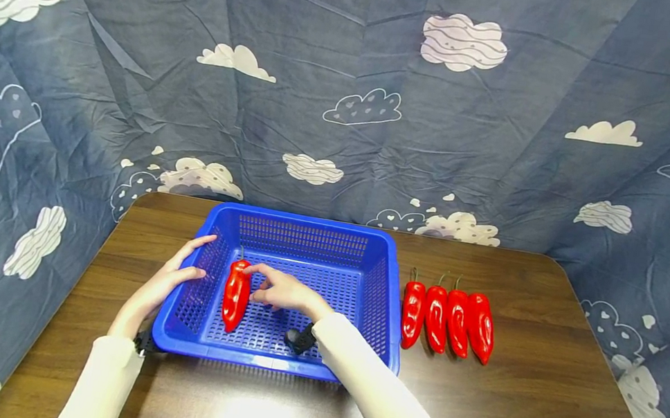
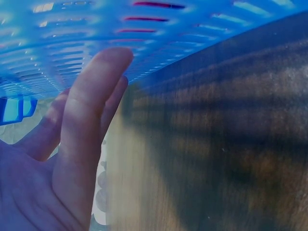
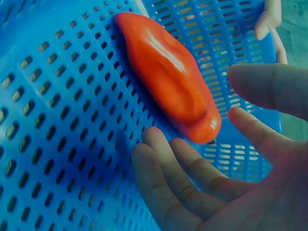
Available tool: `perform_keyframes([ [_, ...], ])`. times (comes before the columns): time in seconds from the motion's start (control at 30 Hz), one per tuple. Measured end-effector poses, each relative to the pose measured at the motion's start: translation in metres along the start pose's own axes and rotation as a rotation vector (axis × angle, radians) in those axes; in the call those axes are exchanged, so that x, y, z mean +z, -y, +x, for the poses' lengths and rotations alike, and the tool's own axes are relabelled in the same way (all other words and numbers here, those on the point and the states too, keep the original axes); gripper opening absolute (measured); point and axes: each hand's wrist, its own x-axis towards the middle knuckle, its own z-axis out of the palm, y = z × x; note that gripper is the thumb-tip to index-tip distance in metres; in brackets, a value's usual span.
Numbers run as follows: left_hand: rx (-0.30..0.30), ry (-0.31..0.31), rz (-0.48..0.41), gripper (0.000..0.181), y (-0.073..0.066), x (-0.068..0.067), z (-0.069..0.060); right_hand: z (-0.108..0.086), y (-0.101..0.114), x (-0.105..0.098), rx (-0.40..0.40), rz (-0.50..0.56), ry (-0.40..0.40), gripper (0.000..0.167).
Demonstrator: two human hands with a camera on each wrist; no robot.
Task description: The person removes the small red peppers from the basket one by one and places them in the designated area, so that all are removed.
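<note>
A glossy red pepper with a thin green stem lies lengthwise in the left part of a blue plastic basket. Close by its right side is my right hand, its fingers spread and bent. In the right wrist view that hand holds nothing, and a small gap shows between the fingertips and the pepper. My left hand rests at the basket's left rim with its fingers fairly straight. In the left wrist view, fingers of that hand lie against the outside of the slotted wall.
Several more red peppers lie side by side on the brown wooden table, just right of the basket. A dark cloud-print curtain hangs behind the table and along its sides.
</note>
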Motion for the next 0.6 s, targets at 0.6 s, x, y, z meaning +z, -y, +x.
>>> perform_keyframes([
  [0.6, -0.010, 0.000, 0.019, 0.062, 0.000, 0.000, 0.000, 0.024, 0.010, 0.020, 0.049, -0.351, -0.041, 0.055],
])
